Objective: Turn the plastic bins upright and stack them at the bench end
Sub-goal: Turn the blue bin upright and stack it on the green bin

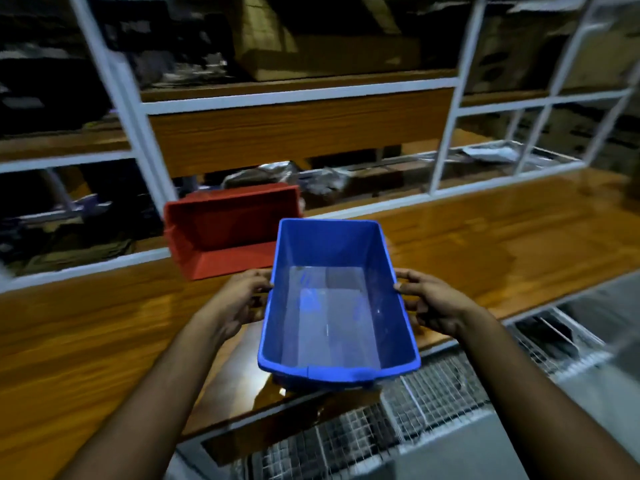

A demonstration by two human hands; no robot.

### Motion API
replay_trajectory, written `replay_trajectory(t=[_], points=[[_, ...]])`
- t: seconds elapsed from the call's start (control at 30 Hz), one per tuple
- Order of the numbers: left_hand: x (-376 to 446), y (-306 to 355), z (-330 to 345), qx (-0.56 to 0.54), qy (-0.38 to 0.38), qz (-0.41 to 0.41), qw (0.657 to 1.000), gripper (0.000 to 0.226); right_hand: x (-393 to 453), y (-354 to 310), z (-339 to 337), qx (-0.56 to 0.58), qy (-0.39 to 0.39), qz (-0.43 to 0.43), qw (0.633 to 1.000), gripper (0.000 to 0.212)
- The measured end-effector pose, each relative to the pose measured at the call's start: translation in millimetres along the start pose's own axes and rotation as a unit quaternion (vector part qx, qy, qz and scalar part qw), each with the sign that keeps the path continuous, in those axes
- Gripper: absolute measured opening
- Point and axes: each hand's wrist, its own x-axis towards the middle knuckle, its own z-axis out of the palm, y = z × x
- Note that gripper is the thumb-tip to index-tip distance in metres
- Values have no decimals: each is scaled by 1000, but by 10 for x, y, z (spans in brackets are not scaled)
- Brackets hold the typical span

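Blue bin [337,306]: upright, its opening faces up, nothing inside; it is held over the near edge of the wooden bench [104,323], and I cannot tell if its base touches the bench.
Left hand [239,301]: on the left long wall of the blue bin, fingers closed around the rim.
Right hand [433,303]: on the right long wall of the blue bin, fingers closed around the rim.
Red bin [232,230]: lies on its side on the bench, just behind and to the left of the blue bin, opening towards the camera.
White shelf frame [298,95]: stands behind the red bin, far from the blue bin.
Wire mesh [433,393]: below the blue bin, beside the bench edge.
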Motion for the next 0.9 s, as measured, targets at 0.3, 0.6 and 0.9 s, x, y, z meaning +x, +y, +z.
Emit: replay_trajectory(t=[0.3, 0.6, 0.9], points=[[58, 91, 2152, 14, -196, -4, 981, 43, -1327, 270, -1843, 93, 144, -59, 983, 35], [-118, -234, 5196, 49, -335, -22, 941, 41, -2848, 606, -4196, 134, 305, -81, 939, 32], [-53, -408, 7407, 80, -397, -50, 913, 39, -3510, 709, -6068, 168, 372, -91, 908, 31]])
